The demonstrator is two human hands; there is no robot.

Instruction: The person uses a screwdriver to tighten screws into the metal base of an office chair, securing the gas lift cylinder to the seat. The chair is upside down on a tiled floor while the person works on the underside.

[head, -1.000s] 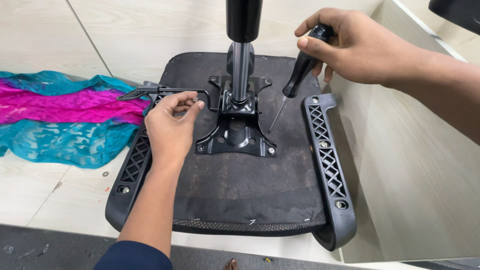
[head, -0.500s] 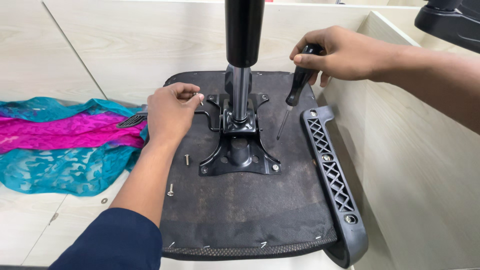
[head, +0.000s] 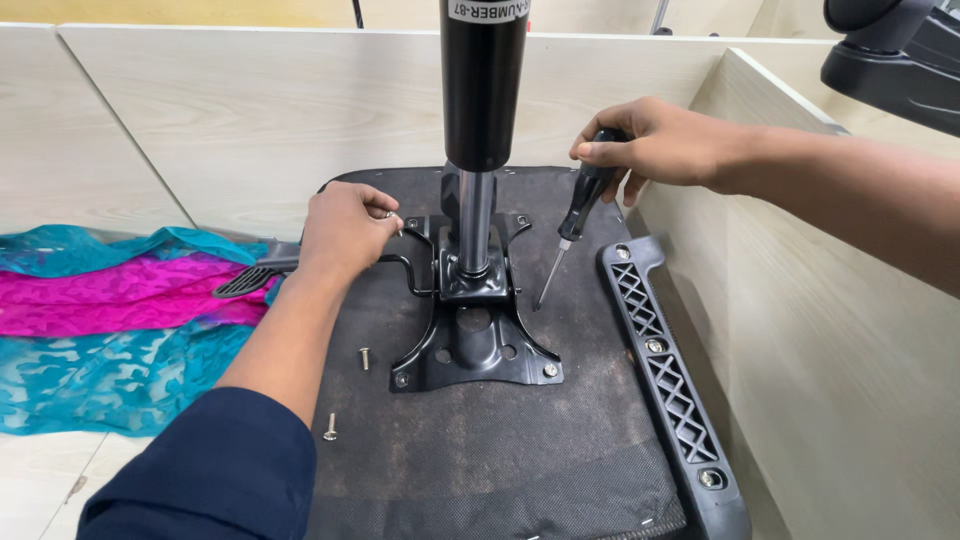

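The scene is seen through a single head-worn camera, tilted forward and down from above the person's arms. The upturned black fabric-covered chair seat [head: 500,450] is viewed at close range and fills the lower middle. The black gas-lift cylinder [head: 484,80] is cut off by the top edge. Pale wood-grain partition panels [head: 250,110] are faced beyond.
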